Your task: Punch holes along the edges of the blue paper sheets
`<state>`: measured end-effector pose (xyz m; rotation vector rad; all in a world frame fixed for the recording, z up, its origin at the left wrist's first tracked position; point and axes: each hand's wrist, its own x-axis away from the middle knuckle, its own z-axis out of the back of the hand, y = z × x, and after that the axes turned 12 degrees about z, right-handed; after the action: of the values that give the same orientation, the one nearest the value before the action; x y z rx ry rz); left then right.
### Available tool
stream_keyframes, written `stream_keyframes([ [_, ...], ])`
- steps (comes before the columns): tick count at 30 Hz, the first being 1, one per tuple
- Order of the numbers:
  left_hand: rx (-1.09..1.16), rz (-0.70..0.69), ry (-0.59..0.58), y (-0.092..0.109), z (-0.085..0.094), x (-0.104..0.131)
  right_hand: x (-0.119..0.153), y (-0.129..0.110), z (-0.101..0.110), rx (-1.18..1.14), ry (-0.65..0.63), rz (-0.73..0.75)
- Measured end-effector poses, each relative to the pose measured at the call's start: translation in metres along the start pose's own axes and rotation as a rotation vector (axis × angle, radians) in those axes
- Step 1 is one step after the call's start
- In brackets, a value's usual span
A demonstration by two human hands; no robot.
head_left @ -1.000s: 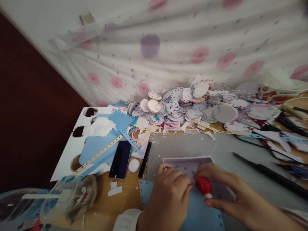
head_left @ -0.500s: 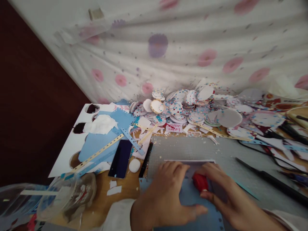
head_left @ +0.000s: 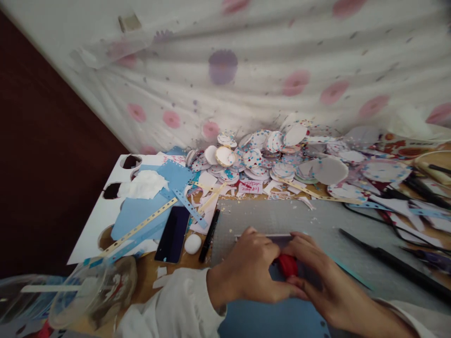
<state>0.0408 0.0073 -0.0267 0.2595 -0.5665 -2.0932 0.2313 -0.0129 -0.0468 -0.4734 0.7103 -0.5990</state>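
Observation:
A small red craft punch (head_left: 288,266) sits over the top of a blue sheet of paper (head_left: 271,319). My right hand (head_left: 317,277) is closed on the punch, fingers on its far side and thumb on the near side. My left hand (head_left: 250,267) is curled against the punch from the left, its thumb meeting my right thumb. Small punched holes run along the right edge of the blue sheet. Both hands partly hide the punch and the sheet's upper part. The sheet lies on a grey cutting mat (head_left: 260,216).
Left of the mat are a black marker (head_left: 209,236), a white round piece (head_left: 192,244) and a phone (head_left: 172,234). Paper discs (head_left: 253,159) and scraps pile up along the back. A black pointed tool (head_left: 387,256) lies right. A clear plastic tub (head_left: 70,305) stands front left.
My left hand has moved right and its spread thumb has closed in to meet my right thumb at the craft punch. My right hand stays on the punch. The view has shifted slightly.

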Motion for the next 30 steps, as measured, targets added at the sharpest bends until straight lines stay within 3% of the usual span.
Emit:
stream_keyframes([
  [4, 0.041, 0.037, -0.077, 0.0, -0.001, -0.005, 0.005, 0.009, -0.001, -0.026, -0.064, -0.021],
  [12, 0.203, 0.317, -0.265, 0.008, 0.019, -0.002, 0.005, 0.014, 0.003, -0.153, -0.161, -0.124],
  [17, 0.212, 0.449, -0.29, 0.002, 0.015, 0.003, 0.013, 0.013, 0.011, -0.217, 0.022, -0.235],
  [22, 0.179, 0.417, -0.286, 0.0, 0.011, 0.009, 0.022, 0.016, 0.015, -0.201, 0.138, -0.285],
  [30, 0.217, 0.319, -0.23, 0.001, 0.013, 0.014, 0.018, 0.012, 0.017, -0.148, 0.015, -0.164],
])
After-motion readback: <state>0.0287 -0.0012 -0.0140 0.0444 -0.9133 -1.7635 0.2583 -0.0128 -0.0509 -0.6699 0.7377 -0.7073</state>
